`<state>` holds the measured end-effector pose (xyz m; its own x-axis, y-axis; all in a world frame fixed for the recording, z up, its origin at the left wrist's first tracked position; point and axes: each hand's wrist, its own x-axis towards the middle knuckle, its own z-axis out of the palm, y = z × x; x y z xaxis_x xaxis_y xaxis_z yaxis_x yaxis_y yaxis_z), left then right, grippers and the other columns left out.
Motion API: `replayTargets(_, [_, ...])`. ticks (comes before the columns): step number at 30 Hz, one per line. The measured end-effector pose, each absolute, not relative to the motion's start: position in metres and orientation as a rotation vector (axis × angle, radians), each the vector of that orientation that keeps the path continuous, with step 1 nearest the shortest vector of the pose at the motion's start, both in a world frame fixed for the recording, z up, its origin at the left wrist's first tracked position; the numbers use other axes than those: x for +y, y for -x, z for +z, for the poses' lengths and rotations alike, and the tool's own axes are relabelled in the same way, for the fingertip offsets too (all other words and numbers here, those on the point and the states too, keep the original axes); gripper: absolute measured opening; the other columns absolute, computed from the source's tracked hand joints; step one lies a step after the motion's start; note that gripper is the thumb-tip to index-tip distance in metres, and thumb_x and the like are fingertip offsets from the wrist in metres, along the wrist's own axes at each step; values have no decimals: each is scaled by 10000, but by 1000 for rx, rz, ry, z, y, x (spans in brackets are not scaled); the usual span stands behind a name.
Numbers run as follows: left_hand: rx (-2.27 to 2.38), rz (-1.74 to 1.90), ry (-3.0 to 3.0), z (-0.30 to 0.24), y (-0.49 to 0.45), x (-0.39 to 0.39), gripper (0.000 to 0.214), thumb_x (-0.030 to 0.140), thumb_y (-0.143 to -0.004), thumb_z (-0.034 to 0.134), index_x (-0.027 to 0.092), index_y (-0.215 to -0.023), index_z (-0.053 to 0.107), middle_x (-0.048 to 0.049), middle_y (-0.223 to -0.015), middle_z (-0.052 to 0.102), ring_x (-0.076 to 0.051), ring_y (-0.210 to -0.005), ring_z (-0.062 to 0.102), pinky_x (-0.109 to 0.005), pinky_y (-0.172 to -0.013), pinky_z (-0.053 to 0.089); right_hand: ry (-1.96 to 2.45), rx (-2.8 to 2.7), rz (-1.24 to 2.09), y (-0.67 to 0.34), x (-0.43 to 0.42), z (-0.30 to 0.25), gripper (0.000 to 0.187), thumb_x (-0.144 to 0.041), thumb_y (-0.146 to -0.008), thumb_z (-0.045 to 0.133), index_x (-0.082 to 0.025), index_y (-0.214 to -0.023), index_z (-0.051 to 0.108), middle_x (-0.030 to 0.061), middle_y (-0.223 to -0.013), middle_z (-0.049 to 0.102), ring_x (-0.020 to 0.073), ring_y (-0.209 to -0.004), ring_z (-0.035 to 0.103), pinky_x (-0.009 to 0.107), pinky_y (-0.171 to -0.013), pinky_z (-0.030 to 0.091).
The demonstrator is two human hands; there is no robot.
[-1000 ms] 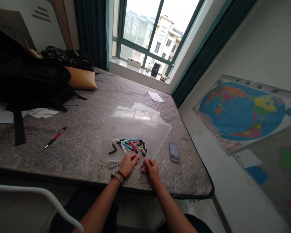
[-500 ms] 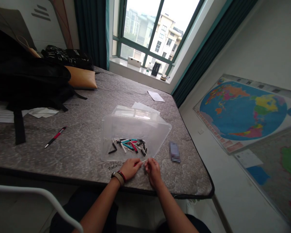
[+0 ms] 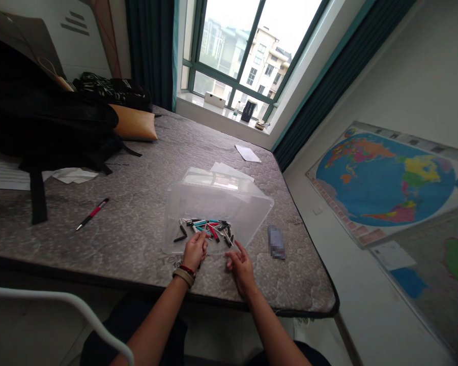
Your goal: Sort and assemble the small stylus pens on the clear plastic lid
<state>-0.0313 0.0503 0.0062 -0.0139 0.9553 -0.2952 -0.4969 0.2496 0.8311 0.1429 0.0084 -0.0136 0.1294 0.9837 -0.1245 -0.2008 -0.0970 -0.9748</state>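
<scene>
A clear plastic bin (image 3: pixel 221 195) lies on its side with its opening toward me. Inside, near the front, is a heap of small pen-like pieces (image 3: pixel 213 231) in black, teal, red and white, with thin white sticks among them. My left hand (image 3: pixel 195 250) is at the bin's front edge, its fingers closed and pointing in at the pieces; what they hold, if anything, is too small to make out. To the right, just outside the bin, my right hand (image 3: pixel 241 265) has its fingers apart and shows nothing in them.
A red and black pen (image 3: pixel 92 214) lies on the grey quilted surface (image 3: pixel 137 244) to the left. Right of the bin is a blurred phone-like object (image 3: pixel 276 242). Paper sheets (image 3: pixel 248 153) lie behind the bin. A black backpack (image 3: pixel 53 112) occupies the far left.
My hands have separated; before, they met around a thin white stick with something red by the left fingers. The left hand has moved forward to the bin, and the right hand's fingers have spread.
</scene>
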Motion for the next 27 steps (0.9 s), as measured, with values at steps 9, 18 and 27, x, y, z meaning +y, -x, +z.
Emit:
replayTargets(9, [1055, 1159, -1049, -6, 21, 46, 369, 448, -805, 557, 141, -974, 672, 42, -548, 505, -92, -468, 438, -195, -467, 333, 1278, -1029, 1229, -140, 8, -17, 303, -442, -793, 682, -143, -831, 648, -1, -655, 637, 82, -463, 525, 186, -439, 374])
replayTargets(18, [985, 814, -1695, 2, 9, 28, 415, 362, -902, 418, 204, -1187, 675, -35, -785, 721, -161, -684, 603, -247, -700, 434, 1218, -1055, 1289, -143, 7, -14, 296, -436, -814, 664, -147, -749, 654, -21, -585, 588, 81, -480, 476, 196, -484, 363])
replayTargets(27, [1184, 627, -1857, 7, 7, 18, 471, 412, -865, 496, 296, -1317, 563, -43, -948, 729, -206, -865, 650, -284, -807, 431, 1181, -857, 1366, -145, 1, -14, 256, -399, -754, 723, -154, -759, 650, -29, -598, 590, 77, -479, 472, 189, -476, 367])
